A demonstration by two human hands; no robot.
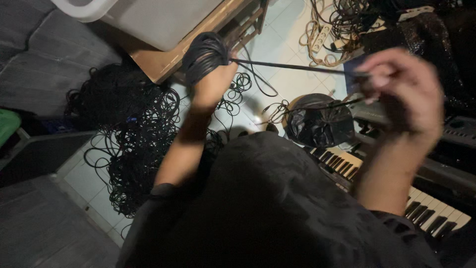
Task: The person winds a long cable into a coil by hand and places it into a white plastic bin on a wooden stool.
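Cable (pixel 292 66), thin and black, runs taut between both hands. Nearest, at 4 o'clock, lies a keyboard (pixel 426 211) with white and black keys. At 3 o'clock the right hand (pixel 404 92), blurred, has its fingers pinched on the cable. At 12 o'clock the left hand (pixel 213 82) is closed inside a wound black coil (pixel 204 53). Farther, at 9 o'clock, a loose cable heap (pixel 134 129) covers the tiled floor (pixel 292 79).
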